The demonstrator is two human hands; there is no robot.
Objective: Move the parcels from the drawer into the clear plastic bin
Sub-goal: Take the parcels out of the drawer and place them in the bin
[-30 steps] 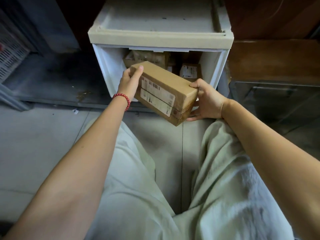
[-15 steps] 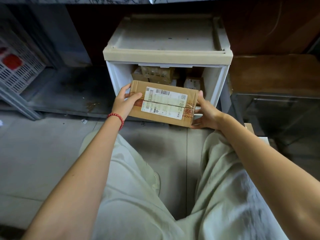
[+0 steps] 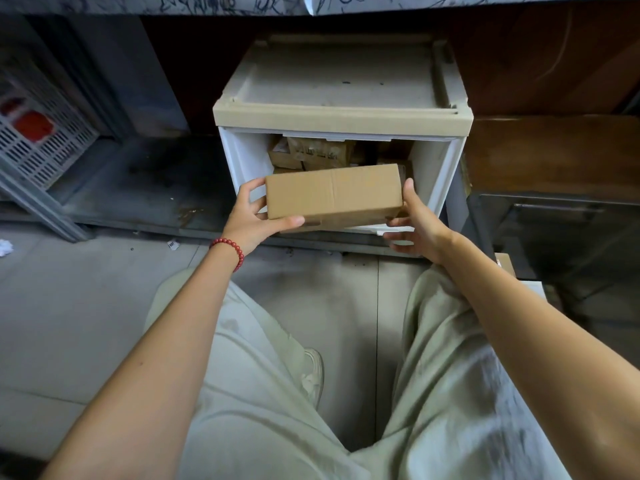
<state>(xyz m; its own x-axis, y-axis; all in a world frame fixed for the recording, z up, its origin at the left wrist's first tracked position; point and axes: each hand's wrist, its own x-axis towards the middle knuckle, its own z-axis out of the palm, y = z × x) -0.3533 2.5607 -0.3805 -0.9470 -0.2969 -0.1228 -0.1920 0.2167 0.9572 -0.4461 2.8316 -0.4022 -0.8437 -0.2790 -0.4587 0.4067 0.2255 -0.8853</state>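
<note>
Hovering just in front of the drawer (image 3: 343, 120), a plain brown parcel (image 3: 332, 194) is clamped between both hands: the left hand (image 3: 254, 220) curls fingers and thumb round its left end, the right hand (image 3: 420, 225) grips its right end, thumb raised; other parcels (image 3: 317, 154) lie inside the drawer

A grimy storeroom, by the look: cardboard parcels (image 3: 317, 152) crowd a white drawer unit (image 3: 343, 117) just beyond the left hand (image 3: 251, 220), a perforated plastic crate (image 3: 41, 143) stands well to its left, and stained concrete floor (image 3: 69, 306) lies beneath.
</note>
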